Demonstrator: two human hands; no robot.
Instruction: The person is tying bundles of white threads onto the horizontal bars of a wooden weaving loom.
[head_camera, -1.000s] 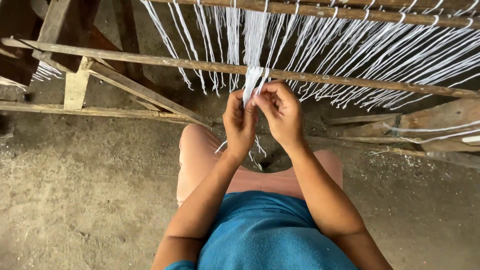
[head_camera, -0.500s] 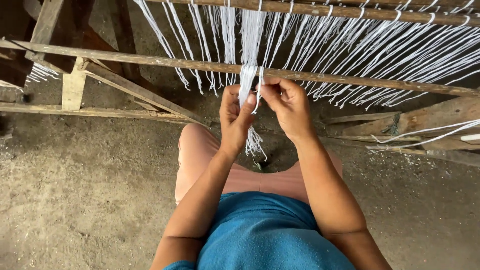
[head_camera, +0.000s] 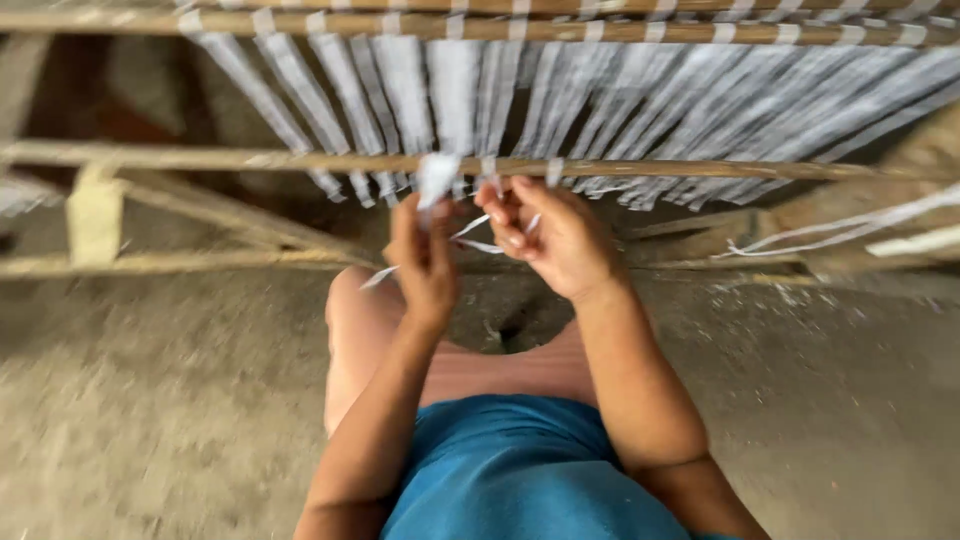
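Left hand (head_camera: 425, 262): raised, fingers curled shut round a tuft of white threads (head_camera: 437, 180) just under the lower pole; loose ends trail down-left past the wrist.
Right hand (head_camera: 552, 238): just right of the left one, fingers bent, pinching thin white strands (head_camera: 478, 236) that run across the gap between both hands.
Threads: white, soft, stringy; hang in flat bands from the far pole, pass behind the lower pole, ends frayed. Heavy motion blur, single strands hard to tell apart.
Upper pole (head_camera: 600, 28): far, round pale wood, runs left to right, wrapped with white loops.
Lower pole (head_camera: 250, 158): nearer, thin rough wood, hands just below its middle.
Frame timbers (head_camera: 95, 215): left, pale worn planks, crossed.
Right side: more planks (head_camera: 880, 225) with loose white cord lying over them.
Floor (head_camera: 150, 400): grey, gritty, bare earth or concrete.
Clothing: blue top (head_camera: 520, 470), pinkish garment over the knees (head_camera: 480, 370).
Labels, packages: cannot see any.
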